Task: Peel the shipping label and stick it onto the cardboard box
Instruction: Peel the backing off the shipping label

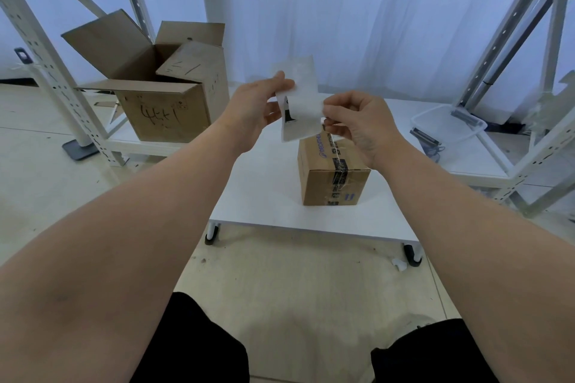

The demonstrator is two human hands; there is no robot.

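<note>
Head camera showed the white paper shipping label (pixel 300 109), black print on it, held upright between both hands, directly above the small brown taped cardboard box (pixel 333 177) on the low white table (pixel 264 196). The left hand (pixel 258 106) pinched its top edge, the right hand (pixel 357 124) its curling side; the box lay nearer the right.

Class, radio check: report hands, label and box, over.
Left hand and right hand both pinch shipping label, mid-air. Cardboard box taped shut, just below. Nothing between them.
</note>
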